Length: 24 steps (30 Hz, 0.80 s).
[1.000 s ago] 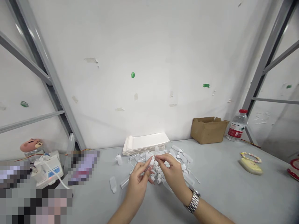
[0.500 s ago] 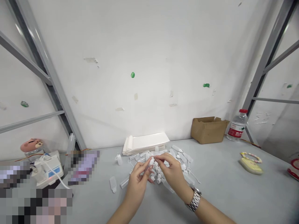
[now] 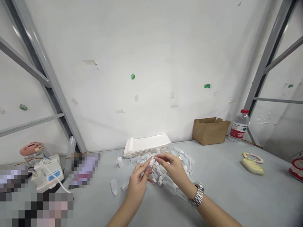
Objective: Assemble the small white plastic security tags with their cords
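Between the fingers of my left hand (image 3: 140, 180) is a small translucent plastic bottle (image 3: 151, 162), neck end up. The thumb and fingertips of my right hand (image 3: 172, 166) are pinched at its white top; whether a separate cap is in them is hidden. Under and around both hands lies a pile of similar plastic bottles (image 3: 169, 186) and loose white caps (image 3: 160, 182). A capless flat bottle (image 3: 114, 187) lies left of my left hand. Farther back, a bottle with a looped cap (image 3: 120, 162) stands upright.
A stack of white trays or sheets (image 3: 149, 143) lies against the wall behind the pile. At the back right stand a cardboard box (image 3: 210, 131) and a water bottle (image 3: 239, 126). A yellow case with beads (image 3: 252, 165) is at the right, a power strip (image 3: 48, 175) at the left.
Both hands have shifted slightly left with the bottle. My right fingertips have come in closer over its top. The view has turned a little.
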Tool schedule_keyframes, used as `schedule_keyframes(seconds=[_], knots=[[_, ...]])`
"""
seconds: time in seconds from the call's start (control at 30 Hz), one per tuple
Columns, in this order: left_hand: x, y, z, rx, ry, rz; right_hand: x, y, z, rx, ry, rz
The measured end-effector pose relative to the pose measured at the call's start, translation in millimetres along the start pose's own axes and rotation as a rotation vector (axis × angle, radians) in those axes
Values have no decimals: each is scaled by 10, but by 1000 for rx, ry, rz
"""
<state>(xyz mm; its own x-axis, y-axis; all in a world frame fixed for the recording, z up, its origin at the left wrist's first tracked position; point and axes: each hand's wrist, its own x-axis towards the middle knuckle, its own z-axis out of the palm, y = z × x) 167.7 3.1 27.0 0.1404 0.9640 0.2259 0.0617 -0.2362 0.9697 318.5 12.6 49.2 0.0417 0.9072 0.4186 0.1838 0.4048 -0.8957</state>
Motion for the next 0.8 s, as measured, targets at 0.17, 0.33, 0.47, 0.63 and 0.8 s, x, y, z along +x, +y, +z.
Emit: schedule_keyframes(seconds=[0.17, 0.33, 0.47, 0.63, 0.8], knots=[[6, 8, 2, 11, -10, 14, 56, -27, -34, 185, 34, 130], [-16, -1, 33, 0, -35, 29, 31, 6, -7, 114, 39, 36], [-26, -32, 50, -47, -43, 53, 23, 25, 9, 119, 39, 53], [-25, -53, 53, -37, -32, 37, 26, 16, -6, 92, -5, 52], [-12, -49, 45, 41, 1, 74, 28, 5, -9, 153, 4, 63]])
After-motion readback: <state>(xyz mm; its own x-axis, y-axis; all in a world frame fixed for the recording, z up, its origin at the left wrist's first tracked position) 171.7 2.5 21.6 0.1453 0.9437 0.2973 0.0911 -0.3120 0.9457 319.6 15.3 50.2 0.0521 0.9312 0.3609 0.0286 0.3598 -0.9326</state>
